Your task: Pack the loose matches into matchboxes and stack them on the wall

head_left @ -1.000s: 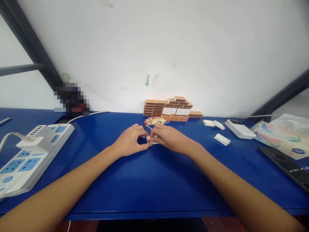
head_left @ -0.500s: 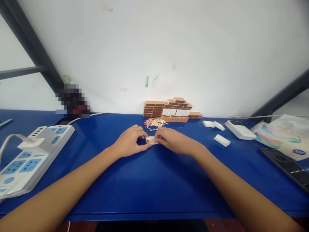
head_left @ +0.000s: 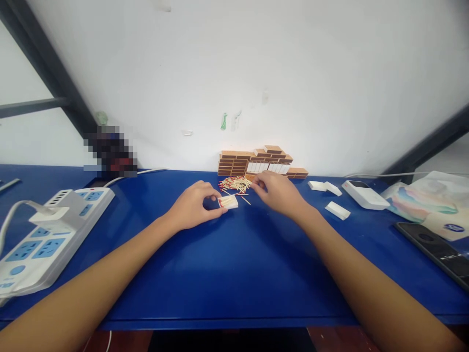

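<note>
The two hands are apart: the left hand (head_left: 196,206) is clamped on a small white tray (head_left: 233,204), thumb on the near side and fingers round the far side, while the right hand (head_left: 277,191) is out at the right edge of a loose match pile (head_left: 234,185). The right thumb and fingers are bent in close to one another, but from where I'm standing I can't tell whether they pinch anything.

The tray is a shallow, open-topped oblong with thin white walls. Pale matches (head_left: 227,201) lie lengthwise in it, red heads showing at the left end, by the gripping hand. It is just in front of the match pile, on the person's side, its left end within the left hand's grip and its right end sticking out free. The right hand is clear of it, farther back and to the right. Whether the tray's base touches the blue table (head_left: 234,274) I can't make out.

The match pile is a jumble of pale sticks and red tips pointing every which way, with a single loose match (head_left: 246,200) just in front of it. Close behind the match pile stands a stack of matchboxes (head_left: 234,166), brown with dark sides. Well to the right of the match pile lie three white box pieces (head_left: 337,210), and well to its left a white power strip (head_left: 60,242)
</note>
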